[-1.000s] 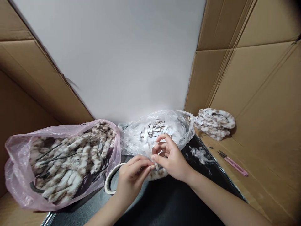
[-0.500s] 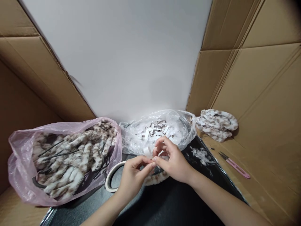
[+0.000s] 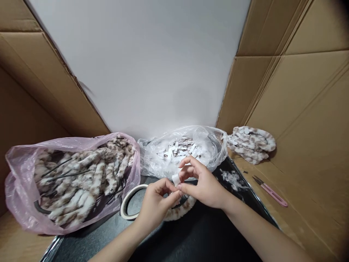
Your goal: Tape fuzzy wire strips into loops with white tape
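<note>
1. Left hand [image 3: 156,198]: thumb and forefinger drawn close together; whether they grip anything cannot be told.
2. Right hand [image 3: 205,185]: fingers curled, thumb tip meeting the left fingertips; its hold likewise cannot be told.
3. White strip [image 3: 176,178], curled: at the right hand's fingers, closer to them than half a second ago.
4. Fluffy band [image 3: 180,211], brown and white: beneath the hands, more of its curve showing than before.
5. Roll of tape [image 3: 124,209]: just beside the left hand.
6. Clear bag [image 3: 147,160]: white tags [image 3: 182,147] inside.
7. Pink bag [image 3: 20,182]: fluffy lengths [image 3: 92,176] and dark rods inside.
8. Black tabletop [image 3: 191,236]: loose fluff [image 3: 231,178] at right.
9. Beyond its right edge: pink snips [image 3: 272,193], fluffy bundle [image 3: 253,143].
10. Surround: white board [image 3: 152,72], cardboard walls [image 3: 305,109].
</note>
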`<state>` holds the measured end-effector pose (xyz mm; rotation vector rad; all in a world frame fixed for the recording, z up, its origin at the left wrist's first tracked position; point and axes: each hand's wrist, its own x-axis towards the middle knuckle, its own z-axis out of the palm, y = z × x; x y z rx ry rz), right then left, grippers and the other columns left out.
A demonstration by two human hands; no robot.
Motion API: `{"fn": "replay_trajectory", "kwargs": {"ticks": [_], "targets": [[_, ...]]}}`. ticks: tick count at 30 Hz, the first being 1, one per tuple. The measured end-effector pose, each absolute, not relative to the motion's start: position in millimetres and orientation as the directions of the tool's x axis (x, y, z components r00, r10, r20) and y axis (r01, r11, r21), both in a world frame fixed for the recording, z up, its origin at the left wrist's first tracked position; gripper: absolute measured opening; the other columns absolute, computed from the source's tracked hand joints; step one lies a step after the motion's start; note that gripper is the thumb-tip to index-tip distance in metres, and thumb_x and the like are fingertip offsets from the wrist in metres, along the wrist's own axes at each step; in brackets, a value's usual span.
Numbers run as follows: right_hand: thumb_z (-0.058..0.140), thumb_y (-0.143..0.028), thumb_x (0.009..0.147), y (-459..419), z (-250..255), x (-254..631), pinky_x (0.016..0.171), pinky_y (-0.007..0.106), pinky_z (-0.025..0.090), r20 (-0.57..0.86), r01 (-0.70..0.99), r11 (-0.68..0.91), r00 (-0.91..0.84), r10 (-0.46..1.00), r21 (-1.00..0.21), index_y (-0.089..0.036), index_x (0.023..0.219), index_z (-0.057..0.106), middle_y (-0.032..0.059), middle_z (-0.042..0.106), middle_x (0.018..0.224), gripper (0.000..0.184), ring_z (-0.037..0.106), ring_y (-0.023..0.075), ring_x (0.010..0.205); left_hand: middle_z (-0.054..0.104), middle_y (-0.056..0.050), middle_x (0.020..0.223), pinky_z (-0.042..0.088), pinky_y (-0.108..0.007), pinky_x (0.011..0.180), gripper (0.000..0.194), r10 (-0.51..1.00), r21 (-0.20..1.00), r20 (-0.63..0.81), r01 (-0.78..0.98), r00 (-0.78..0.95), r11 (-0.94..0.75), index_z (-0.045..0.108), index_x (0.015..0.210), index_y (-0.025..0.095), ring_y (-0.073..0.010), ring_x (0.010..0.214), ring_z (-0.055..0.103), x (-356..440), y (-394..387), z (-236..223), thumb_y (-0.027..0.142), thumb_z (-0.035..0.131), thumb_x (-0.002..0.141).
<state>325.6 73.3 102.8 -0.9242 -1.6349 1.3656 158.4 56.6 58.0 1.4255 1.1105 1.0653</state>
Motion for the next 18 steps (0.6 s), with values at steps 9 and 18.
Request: {"fn": "replay_trajectory", "kwargs": {"ticks": [9,18], "targets": [[0.057,-0.001,0.072,72.5,97.2,322.8,0.076,0.026,0.045,0.271,0.157,0.374,-0.449,0.851,-0.914,-0.024,0.092,0.05,-0.0058,0.059,0.075,0.031,0.057,0.0109,0.074,0.063,-0.001,0.075,0.042,-0.023,0.064,0.014,0.939,0.873,0.177,0.393,0.296,-0.289,0.059,0.081,0.016,-0.0148,0.068,0.055,154.8,65.9,51.7,0.027,0.054,0.087],[0.056,0.0,0.071,71.4,95.5,322.7,0.074,0.026,0.045,0.274,0.209,0.395,-0.439,0.855,-0.895,-0.022,0.088,0.052,-0.0053,0.06,0.076,0.028,0.057,0.011,0.073,0.065,-0.006,0.086,0.048,-0.029,0.076,0.036,0.858,0.767,0.107,0.508,0.502,-0.393,0.061,0.091,0.017,-0.0195,0.081,0.058,151.2,63.6,63.6,0.035,0.03,0.098]]}}
